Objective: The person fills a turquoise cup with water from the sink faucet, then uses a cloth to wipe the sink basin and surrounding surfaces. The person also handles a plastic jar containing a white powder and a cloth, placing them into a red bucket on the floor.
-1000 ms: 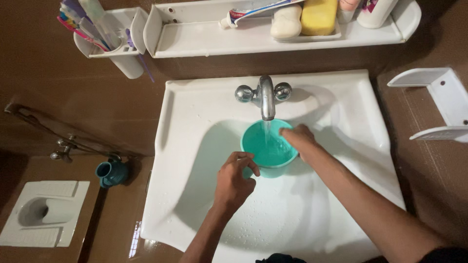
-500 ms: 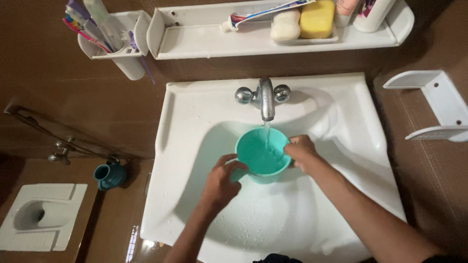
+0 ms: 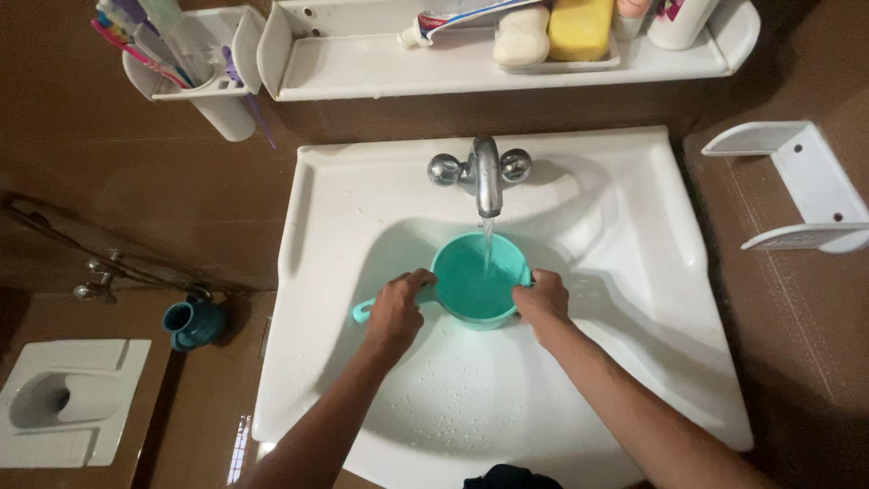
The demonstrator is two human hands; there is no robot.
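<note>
Under the running tap (image 3: 487,186), the teal mug (image 3: 478,281) sits in the sink (image 3: 625,272) — left hand (image 3: 396,312) fingers wrapped around its handle, right hand (image 3: 541,299) fingers gripping its rim.

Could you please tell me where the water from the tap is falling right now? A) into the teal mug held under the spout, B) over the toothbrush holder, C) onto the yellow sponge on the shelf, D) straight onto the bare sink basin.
A: the stream from the tap drops into the teal mug, which the left hand grips at the handle and the right hand steadies at the rim, above the sink.
</note>
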